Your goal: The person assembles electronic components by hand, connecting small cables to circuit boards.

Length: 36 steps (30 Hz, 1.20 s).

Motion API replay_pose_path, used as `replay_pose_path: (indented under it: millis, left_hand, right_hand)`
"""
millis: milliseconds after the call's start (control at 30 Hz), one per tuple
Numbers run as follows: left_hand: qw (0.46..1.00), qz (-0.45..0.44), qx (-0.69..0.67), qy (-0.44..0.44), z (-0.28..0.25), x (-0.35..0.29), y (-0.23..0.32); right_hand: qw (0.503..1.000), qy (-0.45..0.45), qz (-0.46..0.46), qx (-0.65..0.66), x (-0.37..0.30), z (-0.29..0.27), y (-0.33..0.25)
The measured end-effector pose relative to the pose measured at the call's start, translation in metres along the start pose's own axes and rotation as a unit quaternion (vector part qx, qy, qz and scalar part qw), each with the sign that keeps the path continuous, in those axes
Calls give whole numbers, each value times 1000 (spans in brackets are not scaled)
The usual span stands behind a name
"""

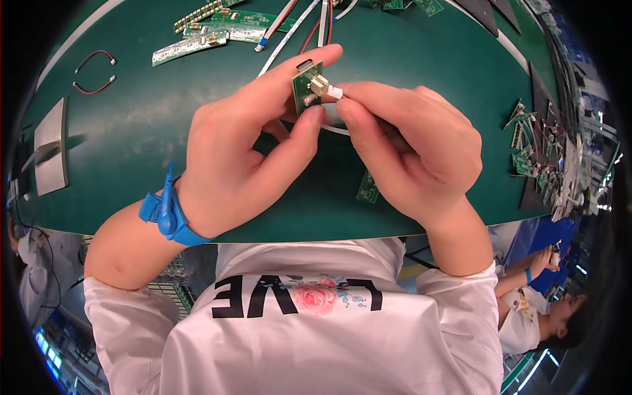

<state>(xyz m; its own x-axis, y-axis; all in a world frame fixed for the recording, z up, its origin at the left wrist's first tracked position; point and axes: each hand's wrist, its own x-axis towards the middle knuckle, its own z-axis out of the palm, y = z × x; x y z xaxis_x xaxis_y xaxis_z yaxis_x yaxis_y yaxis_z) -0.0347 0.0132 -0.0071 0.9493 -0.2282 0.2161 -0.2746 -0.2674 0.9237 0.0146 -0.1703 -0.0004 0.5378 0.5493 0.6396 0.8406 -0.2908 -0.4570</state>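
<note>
My left hand (247, 138) grips a small green circuit board (301, 87) upright between thumb and fingers, above the table. A cream connector socket (318, 84) stands out from the board's right face. My right hand (415, 138) pinches a small white plug (335, 92) between thumb and forefinger, right beside that socket. Whether plug and socket touch, I cannot tell. A white cable (337, 130) shows below, between the hands; my fingers hide part of it. A blue strap (170, 214) circles my left wrist.
Green board strips (191, 47) and loose cables (289, 39) lie at the back of the green table (131, 145). Two short red-black wires (95, 90) and a metal plate (51, 148) are at left. Heaped boards (536, 148) line the right edge. Another person (533, 309) works at lower right.
</note>
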Motion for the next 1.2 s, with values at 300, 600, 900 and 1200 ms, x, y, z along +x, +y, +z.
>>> replay_pose_path:
  millis: [300, 600, 900, 1200]
  left_hand:
    - [996, 37, 86, -8, -2, 0, 3]
    - [984, 105, 138, -29, -2, 1, -7]
    - [982, 65, 169, -52, 0, 1, -4]
    - [975, 82, 203, -37, 4, -1, -1]
  right_hand:
    - [999, 2, 30, 16, 0, -2, -3]
    - [999, 17, 26, -13, -4, -3, -4]
    - [996, 15, -8, -83, -6, -5, -5]
    - [996, -26, 40, -79, -8, -7, -11]
